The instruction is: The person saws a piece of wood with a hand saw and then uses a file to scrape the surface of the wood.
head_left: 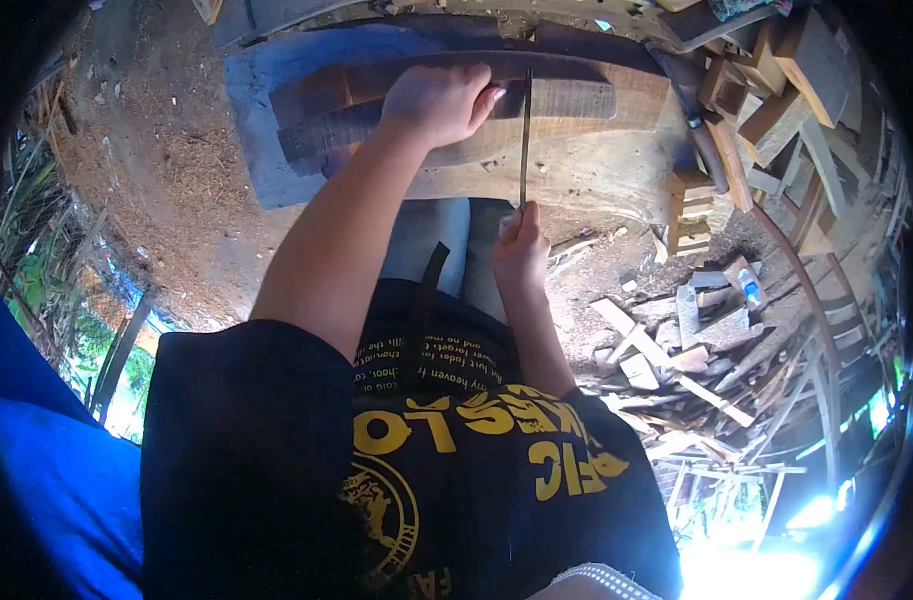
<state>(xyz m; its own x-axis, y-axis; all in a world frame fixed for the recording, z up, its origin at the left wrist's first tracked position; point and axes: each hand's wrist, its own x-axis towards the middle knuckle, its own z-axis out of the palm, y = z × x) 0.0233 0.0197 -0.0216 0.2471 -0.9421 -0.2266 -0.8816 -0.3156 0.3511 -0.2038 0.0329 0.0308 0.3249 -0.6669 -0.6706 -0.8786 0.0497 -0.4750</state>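
Note:
My right hand (pixel 521 245) is closed around the near end of a long, thin, dark saw (pixel 525 145), seen nearly edge-on. Its blade points away from me and crosses a wooden plank (pixel 573 99). Left of the blade, my left hand (pixel 441 105) rests on the plank with fingers curled over it and the thumb toward the saw. The plank lies crosswise on a broad wooden work surface (pixel 626 160); its left part is in shadow. The saw's teeth and handle cannot be made out.
Wood blocks (pixel 776 100) are piled at the right, near a curved wooden strip (pixel 791 260). Offcuts (pixel 666 350) litter the ground at lower right, with a small plastic bottle (pixel 748 286) among them. Sawdust (pixel 166 150) covers the ground at left.

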